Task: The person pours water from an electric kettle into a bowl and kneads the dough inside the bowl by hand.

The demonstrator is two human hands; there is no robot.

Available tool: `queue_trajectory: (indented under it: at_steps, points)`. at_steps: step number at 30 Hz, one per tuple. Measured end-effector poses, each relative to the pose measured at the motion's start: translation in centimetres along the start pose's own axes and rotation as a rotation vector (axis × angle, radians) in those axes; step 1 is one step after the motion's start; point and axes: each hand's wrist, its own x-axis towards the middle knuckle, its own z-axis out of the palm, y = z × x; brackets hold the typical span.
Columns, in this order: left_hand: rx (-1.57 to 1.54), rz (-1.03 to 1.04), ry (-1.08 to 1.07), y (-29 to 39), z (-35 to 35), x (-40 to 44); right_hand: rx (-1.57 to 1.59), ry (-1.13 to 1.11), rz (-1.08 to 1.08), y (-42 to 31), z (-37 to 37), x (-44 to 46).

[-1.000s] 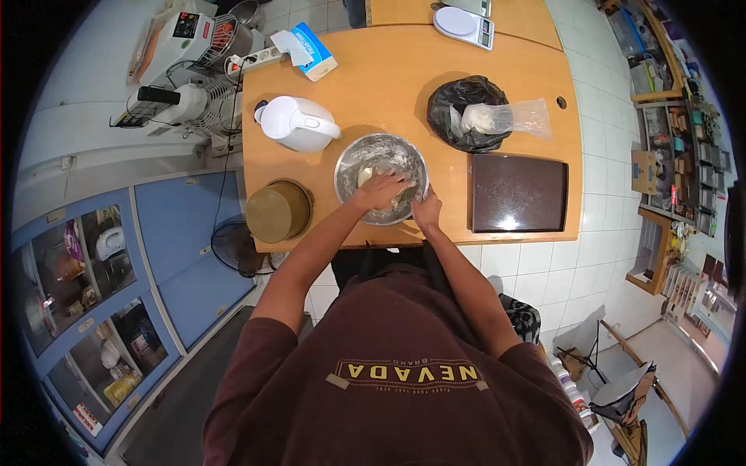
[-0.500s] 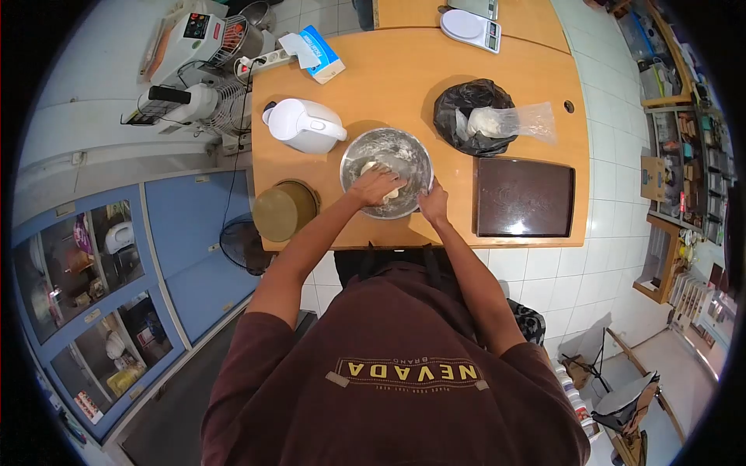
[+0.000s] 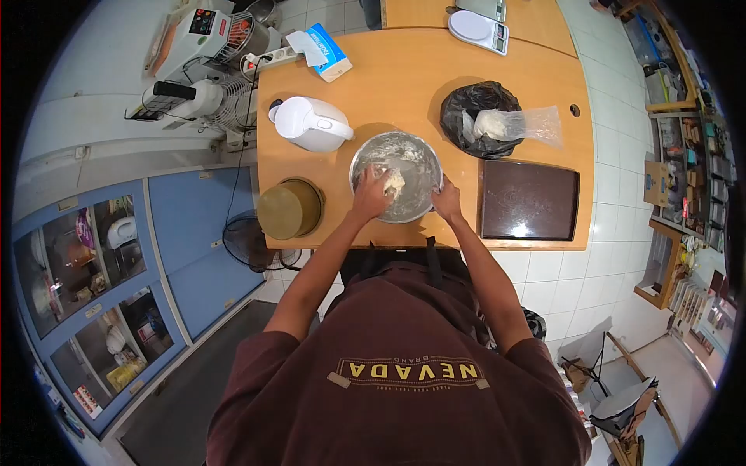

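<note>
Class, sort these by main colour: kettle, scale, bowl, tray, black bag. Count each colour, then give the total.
White: 2 (kettle, scale)
Silver: 1 (bowl)
Dark brown: 1 (tray)
Black: 1 (black bag)
Total: 5

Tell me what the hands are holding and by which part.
The right hand holds the metal mixing bowl by its right-hand rim; the left hand is at the dough, its grip unclear.

Bright indoor lt; fisheye pic w/ black corners.
Glare spot on dark tray (image 3: 529, 198), soft shadows on table (image 3: 388, 78), outer edges bent.
</note>
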Motion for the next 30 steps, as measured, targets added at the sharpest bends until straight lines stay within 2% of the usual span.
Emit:
queue_trajectory:
  at_steps: [3,9,15,18,21,25,26,30]
  points:
    - [0.206,0.022,0.072,0.8,1.5,0.5,-0.018,0.021,-0.012,0.5,0.2,0.0]
    - [0.105,-0.090,0.121,3.4,2.6,2.7,-0.030,0.033,0.011,-0.9,-0.2,-0.3]
    - [0.181,0.029,0.094,1.6,3.4,5.1,0.008,0.021,0.025,-0.4,0.1,-0.6]
    - [0.188,0.018,0.108,0.8,4.3,6.7,0.013,0.022,0.025,-0.5,0.3,-0.7]
    - [0.212,0.016,0.300,0.6,5.3,7.7,0.052,0.028,0.032,-0.6,0.4,-0.5]
    - [0.029,-0.260,0.259,1.6,5.7,8.6,0.047,0.060,0.059,-1.4,0.4,-1.1]
    - [-0.007,-0.260,0.377,2.0,5.7,8.2,0.050,0.073,0.059,-1.7,0.5,-1.0]
    - [-0.063,-0.335,0.526,1.8,8.3,6.7,0.016,0.108,0.059,-1.3,0.8,-0.9]
